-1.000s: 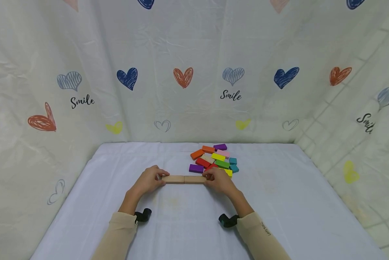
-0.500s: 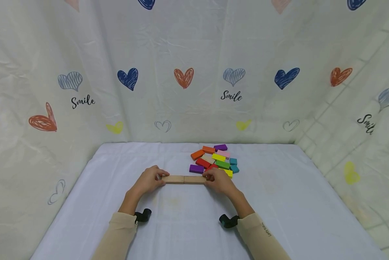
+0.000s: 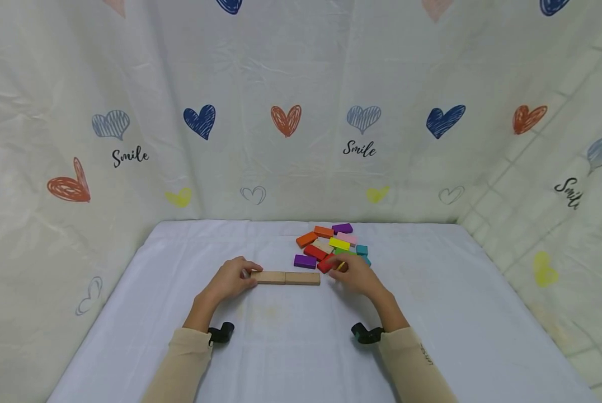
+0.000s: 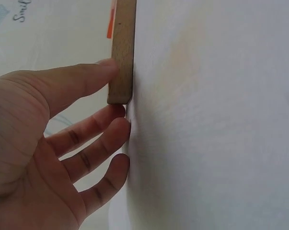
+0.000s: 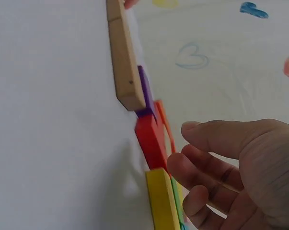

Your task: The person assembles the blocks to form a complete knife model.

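Two plain wooden blocks lie end to end on the white cloth, a left wooden block and a right wooden block. My left hand pinches the outer end of the left one; in the left wrist view the thumb presses the face of this wooden block. My right hand hovers by the near edge of the coloured pile, thumb and fingers apart with nothing between them. Beside its fingertips, the right wrist view shows a red block and a yellow block.
Behind the wooden row lies a loose pile of several coloured blocks, among them a purple block, an orange block and a pink block. A white curtain printed with hearts hangs behind the table.
My right hand has let go of the right wooden block and moved right, over the near side of the pile. The left hand keeps its place on the left block.
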`<state>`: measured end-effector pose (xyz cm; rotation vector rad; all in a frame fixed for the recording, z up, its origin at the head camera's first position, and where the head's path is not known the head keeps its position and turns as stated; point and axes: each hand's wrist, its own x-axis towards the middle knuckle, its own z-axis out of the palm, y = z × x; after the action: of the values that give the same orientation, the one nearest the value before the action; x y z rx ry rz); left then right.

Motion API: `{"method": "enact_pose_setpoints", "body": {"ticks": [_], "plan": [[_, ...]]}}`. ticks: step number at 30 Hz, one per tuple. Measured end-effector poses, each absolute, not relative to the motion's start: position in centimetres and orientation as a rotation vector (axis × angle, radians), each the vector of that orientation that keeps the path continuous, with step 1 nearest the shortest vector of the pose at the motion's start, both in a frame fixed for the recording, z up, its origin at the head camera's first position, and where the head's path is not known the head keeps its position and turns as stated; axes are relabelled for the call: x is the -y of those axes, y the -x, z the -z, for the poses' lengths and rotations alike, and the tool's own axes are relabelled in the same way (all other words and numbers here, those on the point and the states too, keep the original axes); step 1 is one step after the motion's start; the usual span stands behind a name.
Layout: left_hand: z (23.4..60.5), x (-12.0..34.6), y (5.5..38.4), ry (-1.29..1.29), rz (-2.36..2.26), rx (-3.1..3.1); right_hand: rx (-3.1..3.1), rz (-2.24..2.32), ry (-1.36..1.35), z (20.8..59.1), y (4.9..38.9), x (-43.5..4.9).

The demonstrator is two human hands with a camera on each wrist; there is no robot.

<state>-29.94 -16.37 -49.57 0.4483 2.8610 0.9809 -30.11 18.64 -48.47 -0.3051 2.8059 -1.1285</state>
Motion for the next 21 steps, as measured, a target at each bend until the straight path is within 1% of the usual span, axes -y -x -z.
{"method": "enact_pose_setpoints", "body": {"ticks": [6, 10, 21], "plan": [[49.6, 16.4, 30.0, -0.444, -0.978, -2.857, -2.875, 1.150, 0.233, 48.0, 30.7, -22.5], [49.6, 16.5, 30.1, -0.445, -0.995, -2.856, -2.853, 1.153, 0.196, 48.1, 31.0, -24.2], [49.8, 16.5, 30.1, -0.443, -1.010, -2.850, -2.776, 1.163, 0.175, 49.3, 31.2, -25.2]]}}
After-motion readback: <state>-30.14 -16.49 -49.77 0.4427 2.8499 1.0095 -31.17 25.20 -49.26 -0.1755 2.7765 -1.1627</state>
